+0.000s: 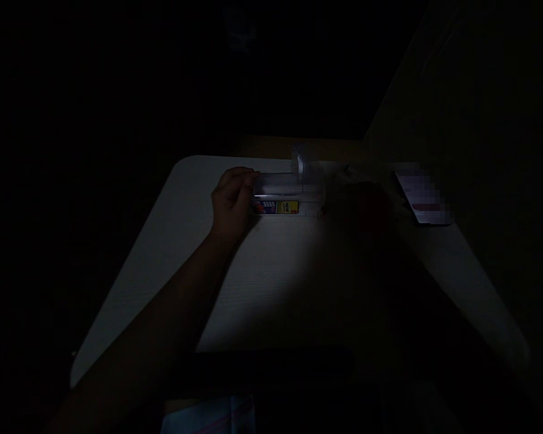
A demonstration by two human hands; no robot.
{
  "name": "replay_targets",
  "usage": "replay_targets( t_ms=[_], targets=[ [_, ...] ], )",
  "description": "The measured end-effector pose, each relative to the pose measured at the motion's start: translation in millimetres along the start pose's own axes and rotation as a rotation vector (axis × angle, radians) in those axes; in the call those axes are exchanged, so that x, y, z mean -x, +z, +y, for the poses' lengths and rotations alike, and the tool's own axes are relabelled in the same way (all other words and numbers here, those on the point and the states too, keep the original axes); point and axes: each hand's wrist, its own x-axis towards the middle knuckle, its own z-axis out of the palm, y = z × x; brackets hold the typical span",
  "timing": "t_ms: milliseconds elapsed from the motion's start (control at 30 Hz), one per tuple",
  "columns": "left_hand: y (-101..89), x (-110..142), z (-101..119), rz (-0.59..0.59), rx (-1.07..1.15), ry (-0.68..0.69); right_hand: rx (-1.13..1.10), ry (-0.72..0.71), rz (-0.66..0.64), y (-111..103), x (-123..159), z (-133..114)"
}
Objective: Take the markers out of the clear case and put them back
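Observation:
My left hand (233,202) reaches in from the lower left and curls around the left end of a clear plastic case (276,187) near the far edge of the white table (271,283). A printed strip in blue, yellow and red (275,208) lies along the case's near side. The case's right end fades into the dim light. My right hand is not in view.
A blurred white card or paper (423,199) lies at the far right, partly over the table's edge. A dark object (362,205) sits in shadow right of the case. Most of the room is dark, and a dark bar (262,364) crosses the near edge.

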Motion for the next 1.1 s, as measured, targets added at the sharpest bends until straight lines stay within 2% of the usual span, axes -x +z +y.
replay_targets(
  t_ms=[100, 200, 567, 867, 1100],
  targets=[
    [0.2, 0.2, 0.9, 0.004, -0.015, 0.000, -0.057, -0.059, -0.046, 8.4, 0.5, -25.9],
    [0.3, 0.3, 1.1, 0.004, -0.018, 0.010, -0.156, -0.060, -0.032, 18.4, 1.0, -34.0],
    [0.1, 0.5, -2.6, -0.007, -0.006, 0.022, -0.302, 0.028, -0.031, 20.7, 1.0, -31.9],
    [-0.3, 0.4, -1.0, -0.010, -0.021, 0.007, -0.201, 0.120, -0.032, 5.9, 4.6, -6.8],
    [0.1, -0.4, -2.8, 0.001, -0.014, 0.022, -0.163, 0.049, -0.048, 7.9, 1.0, -25.0]
  ],
)
